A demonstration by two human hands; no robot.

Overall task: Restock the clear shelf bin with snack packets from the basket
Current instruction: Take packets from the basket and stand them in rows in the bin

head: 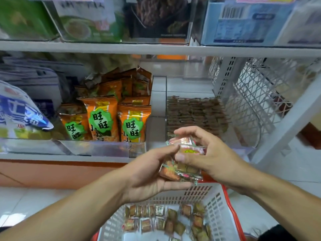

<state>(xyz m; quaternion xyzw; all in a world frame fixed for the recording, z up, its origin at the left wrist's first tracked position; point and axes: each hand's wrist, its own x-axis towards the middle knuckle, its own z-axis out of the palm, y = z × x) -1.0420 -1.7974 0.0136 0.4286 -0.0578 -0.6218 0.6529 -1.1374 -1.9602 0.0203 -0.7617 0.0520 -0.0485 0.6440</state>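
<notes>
I hold a snack packet stack (pixel 180 164) above basket (pixel 215 202) far rim | left hand (pixel 149 173) cups beneath, right hand (pixel 208 153) pinches top | light, slick, crushable: grip flat faces | clear shelf bin (pixel 246 141) ahead.

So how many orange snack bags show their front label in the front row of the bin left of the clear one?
3. Left orange bag, partly cut off; middle orange bag, tallest; right orange bag, beside the clear shelf bin. More stand behind them, partly hidden.
</notes>
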